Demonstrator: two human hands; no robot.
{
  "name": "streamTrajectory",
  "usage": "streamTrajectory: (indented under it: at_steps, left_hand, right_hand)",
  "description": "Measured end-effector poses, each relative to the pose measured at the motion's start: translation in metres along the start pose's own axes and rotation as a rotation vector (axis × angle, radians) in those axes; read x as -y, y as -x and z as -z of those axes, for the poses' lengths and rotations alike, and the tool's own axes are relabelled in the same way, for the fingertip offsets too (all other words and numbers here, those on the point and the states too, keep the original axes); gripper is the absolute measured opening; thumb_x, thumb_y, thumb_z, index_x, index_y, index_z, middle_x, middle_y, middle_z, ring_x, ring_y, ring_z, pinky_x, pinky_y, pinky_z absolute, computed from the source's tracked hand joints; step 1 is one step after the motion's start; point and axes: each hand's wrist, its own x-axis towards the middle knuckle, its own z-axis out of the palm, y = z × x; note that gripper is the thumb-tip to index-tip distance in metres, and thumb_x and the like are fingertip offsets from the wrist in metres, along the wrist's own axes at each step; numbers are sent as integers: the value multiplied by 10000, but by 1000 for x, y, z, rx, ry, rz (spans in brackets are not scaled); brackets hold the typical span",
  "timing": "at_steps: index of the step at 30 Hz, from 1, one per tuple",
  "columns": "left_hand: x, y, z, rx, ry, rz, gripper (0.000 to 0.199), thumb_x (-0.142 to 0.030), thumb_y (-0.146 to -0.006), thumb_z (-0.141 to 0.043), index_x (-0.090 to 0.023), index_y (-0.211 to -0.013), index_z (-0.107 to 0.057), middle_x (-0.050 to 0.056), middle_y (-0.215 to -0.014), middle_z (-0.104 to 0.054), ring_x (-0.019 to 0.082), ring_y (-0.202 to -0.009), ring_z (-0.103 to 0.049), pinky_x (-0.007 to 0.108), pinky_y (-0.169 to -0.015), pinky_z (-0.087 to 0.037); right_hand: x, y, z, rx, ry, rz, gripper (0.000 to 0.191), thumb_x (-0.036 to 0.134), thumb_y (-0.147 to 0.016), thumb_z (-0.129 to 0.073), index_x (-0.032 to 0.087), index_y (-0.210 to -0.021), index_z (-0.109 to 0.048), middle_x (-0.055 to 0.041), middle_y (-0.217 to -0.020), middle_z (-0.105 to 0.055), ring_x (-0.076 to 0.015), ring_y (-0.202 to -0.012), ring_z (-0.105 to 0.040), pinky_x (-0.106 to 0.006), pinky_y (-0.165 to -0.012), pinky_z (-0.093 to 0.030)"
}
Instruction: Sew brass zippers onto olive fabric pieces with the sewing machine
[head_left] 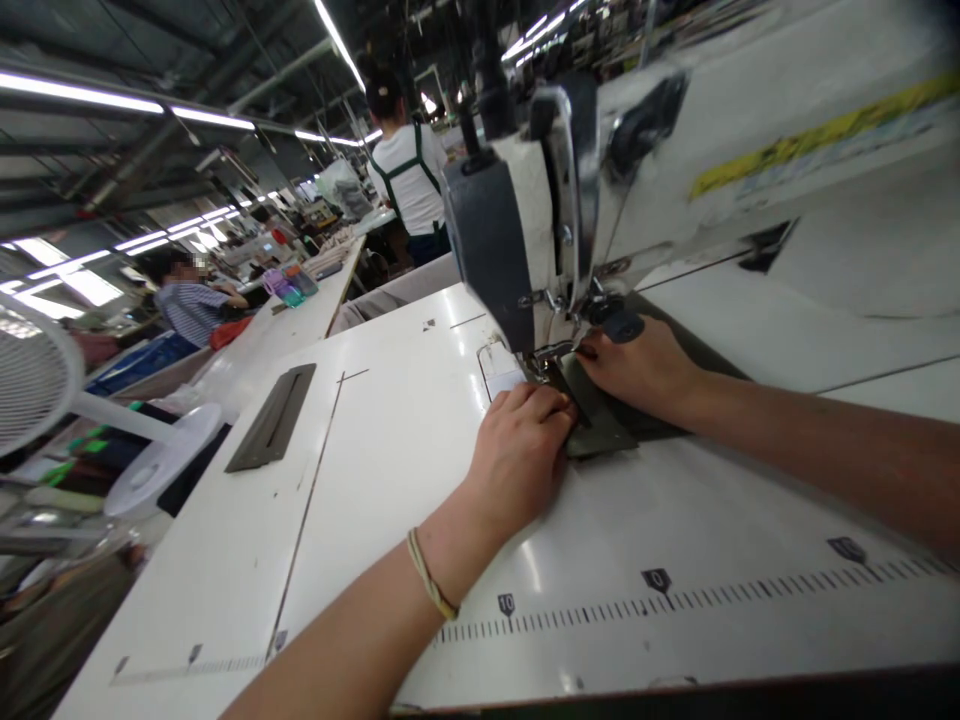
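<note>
A dark olive fabric piece (pixel 600 432) lies under the needle area of a white and grey sewing machine (pixel 491 240). My left hand (pixel 521 445), with a band at the wrist, rests on the fabric's left edge just in front of the presser foot, its fingers bent and close together. On the other side, my right hand (pixel 637 370) is on the same fabric beside the needle, thumb and fingers closed on it, the fingertips partly hidden by machine parts. Fabric also extends behind and beneath my right hand.
A stack of olive fabric strips (pixel 271 418) lies on the white table (pixel 390 480) at left. Beyond are a white fan (pixel 161 450), a purple bottle (pixel 281 287), a standing person (pixel 410 175) and a seated person (pixel 193 305). A ruler scale runs along the front edge.
</note>
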Motion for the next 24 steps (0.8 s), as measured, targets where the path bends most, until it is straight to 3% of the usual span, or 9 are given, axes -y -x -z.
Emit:
streamTrajectory:
  at_steps: [4, 8, 11, 16, 24]
  left_hand:
    - [1, 7, 0, -21, 57, 33, 271, -104, -782, -545, -136, -1042, -615, 107, -1143, -569, 259, -1047, -510, 421, -889, -481]
    - [-2, 22, -1, -104, 186, 58, 457, -73, -741, -531, -125, -1195, -541, 135, -1199, -533, 247, -1100, -522, 404, -933, -498]
    - [-7, 32, -2, -175, 135, 91, 378, -64, -791, -516, -145, -1156, -575, 115, -1194, -590, 230, -1085, -568, 390, -939, -510]
    - [-14, 33, 0, -151, -39, 3, 246, -120, -913, -466, -155, -1115, -602, 75, -1121, -665, 179, -1043, -624, 434, -1053, -423]
    - [-11, 32, 3, -196, 53, 67, 265, -92, -864, -521, -178, -1091, -627, 48, -1102, -685, 165, -1022, -642, 401, -1036, -452]
  right_hand:
    - [-2, 37, 8, -28, -90, 214, 153, 157, -794, -528, 134, -850, -668, -110, -932, -677, -210, -888, -632, -312, -787, -500]
    - [-3, 75, 5, -164, -128, 590, 274, 255, -889, -496, 157, -1114, -618, -114, -1101, -639, -221, -1075, -575, -404, -918, -495]
    - [1, 79, 2, -213, -51, 732, 302, 137, -929, -372, 135, -1111, -613, -109, -1029, -656, -190, -1017, -599, -373, -888, -520]
    - [8, 70, 1, -258, -46, 841, 285, 68, -911, -356, 103, -885, -638, -92, -877, -657, -178, -876, -622, -326, -815, -546]
    - [16, 69, -2, -312, 3, 835, 313, 35, -898, -321, 103, -855, -624, -77, -774, -642, -184, -706, -607, -315, -637, -554]
